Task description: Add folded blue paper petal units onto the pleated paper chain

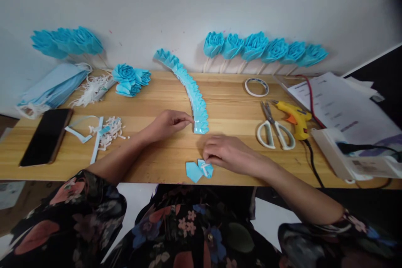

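Observation:
A long curved strip of overlapping light-blue petals runs from the wall toward me, its near end shiny. At its near left edge, my left hand is closed, with thumb and forefinger pinched on the strip. My right hand has its fingers curled together, and their tips are on a small blue petal piece with a white strip across it. Another loose blue petal piece lies flat just left of it, by the table's front edge.
Blue flowers on sticks lean on the wall, with more flowers at left. Scissors, a yellow glue gun, a tape roll and a white power strip lie right. A phone, face masks and scraps lie left.

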`<state>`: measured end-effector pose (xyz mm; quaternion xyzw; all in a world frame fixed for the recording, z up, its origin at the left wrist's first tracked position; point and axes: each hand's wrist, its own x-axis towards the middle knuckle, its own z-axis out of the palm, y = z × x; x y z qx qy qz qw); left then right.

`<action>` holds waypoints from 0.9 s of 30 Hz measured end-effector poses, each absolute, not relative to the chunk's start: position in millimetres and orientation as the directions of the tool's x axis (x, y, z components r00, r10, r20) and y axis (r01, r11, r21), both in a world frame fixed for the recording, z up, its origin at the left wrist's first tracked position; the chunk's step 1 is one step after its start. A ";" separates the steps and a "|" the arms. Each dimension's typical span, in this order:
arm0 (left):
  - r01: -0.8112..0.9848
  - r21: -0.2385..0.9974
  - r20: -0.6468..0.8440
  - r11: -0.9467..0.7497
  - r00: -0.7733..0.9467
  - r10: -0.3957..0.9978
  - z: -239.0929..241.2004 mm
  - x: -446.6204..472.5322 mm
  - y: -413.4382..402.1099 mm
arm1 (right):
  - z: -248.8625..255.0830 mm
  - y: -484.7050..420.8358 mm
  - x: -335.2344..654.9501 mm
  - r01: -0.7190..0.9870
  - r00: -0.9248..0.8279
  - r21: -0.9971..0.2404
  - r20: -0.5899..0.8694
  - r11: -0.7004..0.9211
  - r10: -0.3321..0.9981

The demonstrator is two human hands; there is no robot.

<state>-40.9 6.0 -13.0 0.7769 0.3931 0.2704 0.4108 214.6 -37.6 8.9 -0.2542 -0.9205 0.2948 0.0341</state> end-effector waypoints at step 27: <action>0.264 0.950 0.043 -0.164 0.409 0.911 24.5 -5.6 14.8 | 26.6 33.2 208.2 0.220 -0.486 -0.927 0.165 0.303 0.858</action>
